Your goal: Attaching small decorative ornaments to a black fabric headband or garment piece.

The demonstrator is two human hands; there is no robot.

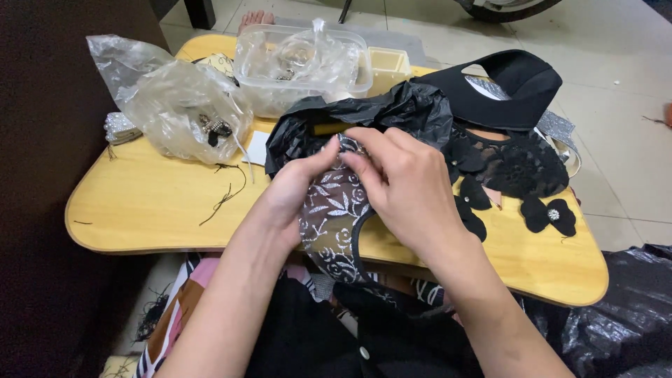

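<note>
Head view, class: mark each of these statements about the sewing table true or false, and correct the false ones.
1. Both hands pinch the silver-patterned lace piece. True; left hand and right hand meet at its top.
2. The clear plastic box stands at the table's near edge. False: it stands at the far edge.
3. A black fabric flower lies right of the hands. True.
4. The wooden table is square-cornered. False: its corners are rounded.
5. The clear plastic bag lies right of the black bag. False: it lies left.
</note>
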